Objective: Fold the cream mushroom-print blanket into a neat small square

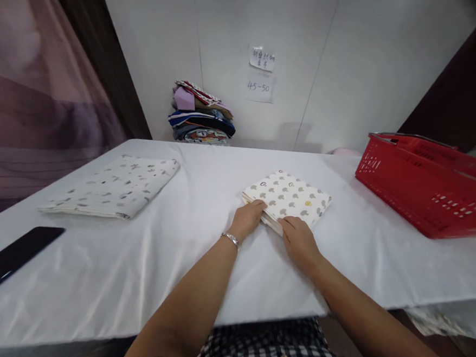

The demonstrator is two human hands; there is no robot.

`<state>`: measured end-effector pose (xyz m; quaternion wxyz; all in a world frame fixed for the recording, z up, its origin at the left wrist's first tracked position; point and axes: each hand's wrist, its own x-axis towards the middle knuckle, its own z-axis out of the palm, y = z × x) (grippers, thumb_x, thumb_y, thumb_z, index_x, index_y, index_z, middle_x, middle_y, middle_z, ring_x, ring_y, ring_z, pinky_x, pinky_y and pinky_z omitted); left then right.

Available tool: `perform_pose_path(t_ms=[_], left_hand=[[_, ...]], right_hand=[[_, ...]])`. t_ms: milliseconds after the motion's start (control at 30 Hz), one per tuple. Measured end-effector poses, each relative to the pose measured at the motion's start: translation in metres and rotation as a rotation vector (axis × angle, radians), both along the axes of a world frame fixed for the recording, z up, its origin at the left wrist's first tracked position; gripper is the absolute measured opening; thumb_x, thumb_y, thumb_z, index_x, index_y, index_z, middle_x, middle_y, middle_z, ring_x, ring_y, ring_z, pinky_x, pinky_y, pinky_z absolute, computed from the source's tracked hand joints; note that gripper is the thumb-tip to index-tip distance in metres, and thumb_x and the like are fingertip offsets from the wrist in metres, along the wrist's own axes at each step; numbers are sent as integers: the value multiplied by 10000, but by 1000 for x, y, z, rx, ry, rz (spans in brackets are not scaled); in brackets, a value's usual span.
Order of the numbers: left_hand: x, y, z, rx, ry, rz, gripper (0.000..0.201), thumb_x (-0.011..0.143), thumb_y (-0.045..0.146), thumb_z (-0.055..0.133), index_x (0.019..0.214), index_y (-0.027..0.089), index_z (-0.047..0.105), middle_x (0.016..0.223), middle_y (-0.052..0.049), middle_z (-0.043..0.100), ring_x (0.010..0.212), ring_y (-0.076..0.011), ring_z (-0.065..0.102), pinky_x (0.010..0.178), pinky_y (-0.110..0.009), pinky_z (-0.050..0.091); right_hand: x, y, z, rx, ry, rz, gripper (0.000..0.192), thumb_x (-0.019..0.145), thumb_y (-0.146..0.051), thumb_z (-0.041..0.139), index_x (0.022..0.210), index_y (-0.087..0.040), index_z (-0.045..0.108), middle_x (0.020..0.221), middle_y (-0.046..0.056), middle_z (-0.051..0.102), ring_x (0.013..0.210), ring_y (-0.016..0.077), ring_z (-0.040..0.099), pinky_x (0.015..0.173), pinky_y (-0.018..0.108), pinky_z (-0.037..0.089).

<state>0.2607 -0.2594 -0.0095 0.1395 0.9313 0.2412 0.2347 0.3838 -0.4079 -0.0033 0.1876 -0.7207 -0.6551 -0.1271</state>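
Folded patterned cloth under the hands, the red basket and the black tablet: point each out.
folded patterned cloth (292, 196), head view, middle of its top face
red basket (410, 193), head view, near side wall
black tablet (15, 254), head view, middle of its dark face

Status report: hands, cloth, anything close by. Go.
Left hand and right hand both flat on near edge of small folded white printed cloth. Cloth lies on white-covered table. Red plastic basket to the right, apart.
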Motion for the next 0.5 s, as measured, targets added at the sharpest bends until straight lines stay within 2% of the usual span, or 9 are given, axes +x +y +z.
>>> perform_pose_path(t_ms=[133,233,400,500], left_hand=[[1,-1,1,-5,16,-2,330,869,145,377,1097,276,578,1190,21,582,1024,-124,565,802,-220,445],[1,-1,1,-2,31,-6,338,866,135,375,1108,267,570,1202,14,573,1031,-129,562,807,-227,447],[0,-7,6,-9,32,-46,370,862,134,360,1174,252,522,1241,-3,547,1028,-141,565,793,-246,457],[-1,-17,10,-19,4,-118,371,871,150,341,1185,246,515,1232,-9,547,1031,-139,558,812,-252,452]], right_hand=[[7,-13,-4,73,101,37,273,872,-173,432,1087,-163,600,996,88,606,922,208,513,821,359,401],[12,-20,-7,144,261,83,247,869,-247,470,1062,-186,612,1027,83,607,952,201,529,845,366,422],[21,-30,-13,340,496,-31,229,862,-284,454,969,-204,640,1024,88,603,966,200,551,807,365,467],[21,-35,-13,353,541,-60,224,865,-286,447,936,-198,640,926,68,612,859,177,567,743,325,474]])
